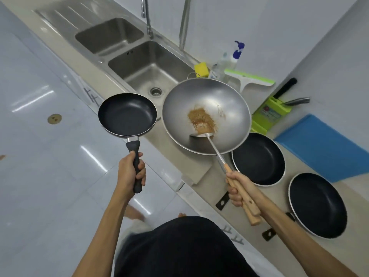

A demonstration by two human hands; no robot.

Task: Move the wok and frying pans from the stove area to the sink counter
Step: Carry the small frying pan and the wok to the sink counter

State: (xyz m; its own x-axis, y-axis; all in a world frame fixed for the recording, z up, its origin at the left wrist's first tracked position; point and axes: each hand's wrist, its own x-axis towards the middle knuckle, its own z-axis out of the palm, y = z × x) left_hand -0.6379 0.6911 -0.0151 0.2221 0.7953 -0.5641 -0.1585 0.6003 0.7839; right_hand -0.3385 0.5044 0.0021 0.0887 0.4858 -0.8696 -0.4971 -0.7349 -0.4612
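Two hands clamp pan (127,114) and wok (205,116) handles above beige counter (171,144) beside sink (151,64).

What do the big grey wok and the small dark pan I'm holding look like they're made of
The big grey round wok looks like bare brushed metal, possibly steel: matte silver with soft reflections, and its handle in the right hand looks like pale wood. The small dark frying pan in the left hand appears non-stick coated, with a bare metal rim and black plastic-looking handle.
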